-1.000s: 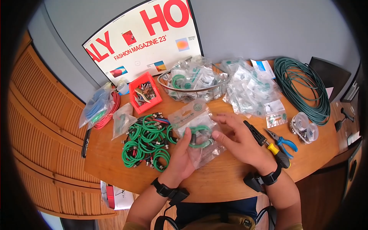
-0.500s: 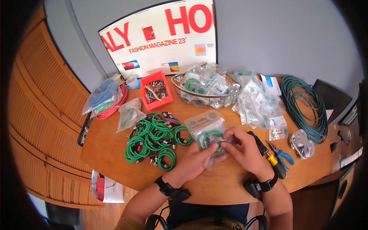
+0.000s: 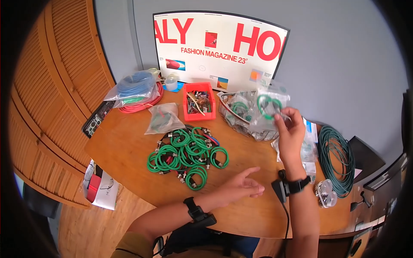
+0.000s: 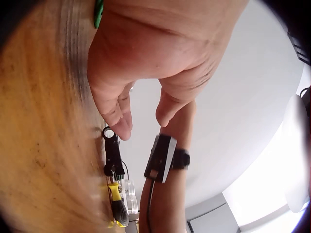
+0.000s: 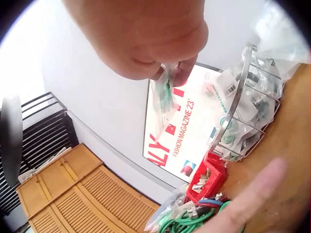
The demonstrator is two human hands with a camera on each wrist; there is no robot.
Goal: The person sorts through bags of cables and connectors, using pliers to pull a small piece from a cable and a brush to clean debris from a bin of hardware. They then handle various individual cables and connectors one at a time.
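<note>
My right hand (image 3: 292, 133) is raised at the back right, pinching a clear plastic bag (image 3: 272, 92) with a coiled green cable inside. The bag overlaps the right side of the wire basket (image 3: 220, 103), which is heaped with similar bags. From the right wrist view, the pinched bag (image 5: 165, 102) hangs below the fingers, with the basket's metal rim (image 5: 227, 128) to the right. My left hand (image 3: 239, 187) is over the front of the table, fingers relaxed and holding nothing. To its left lies a pile of coiled green cables (image 3: 189, 148) with metal connectors.
A red bin (image 3: 187, 112) of small parts stands before the monitor (image 3: 198, 71). Bagged blue cable (image 3: 137, 84) and a small clear bag (image 3: 161, 120) lie left. On the right are a dark green cable coil (image 3: 335, 159) and a clear container (image 3: 325, 193). A yellow-black screwdriver (image 4: 118, 206) lies on the table.
The bag with the green cable was in both hands over the table. My left hand has let go, and my right hand has carried it up and back to the basket. The view has turned right.
</note>
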